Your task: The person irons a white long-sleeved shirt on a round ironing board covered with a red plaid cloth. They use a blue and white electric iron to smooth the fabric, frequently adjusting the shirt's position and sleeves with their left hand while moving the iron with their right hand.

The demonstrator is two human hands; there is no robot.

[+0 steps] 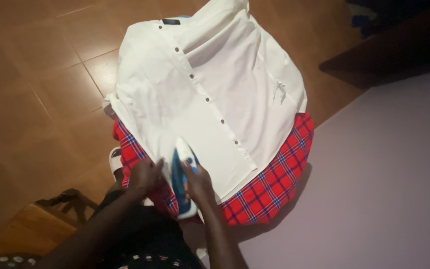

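So from my end: left hand [144, 174] lies flat, fingers spread, pinning the near edge of the white button-up cotton shirt [210, 84]. Right hand [198, 182] has its fingers wrapped tight round the blue-and-white steam iron [182, 184], which sits on the hem. Shirt's spread over a red-and-blue checked cloth [269, 184].

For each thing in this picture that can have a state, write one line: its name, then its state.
white shirt: spread flat, front up, buttoned
iron: resting on the shirt's hem, gripped
right hand: closed on the iron's handle
left hand: pressing the shirt's edge beside the iron
red plaid cloth: spread under the shirt
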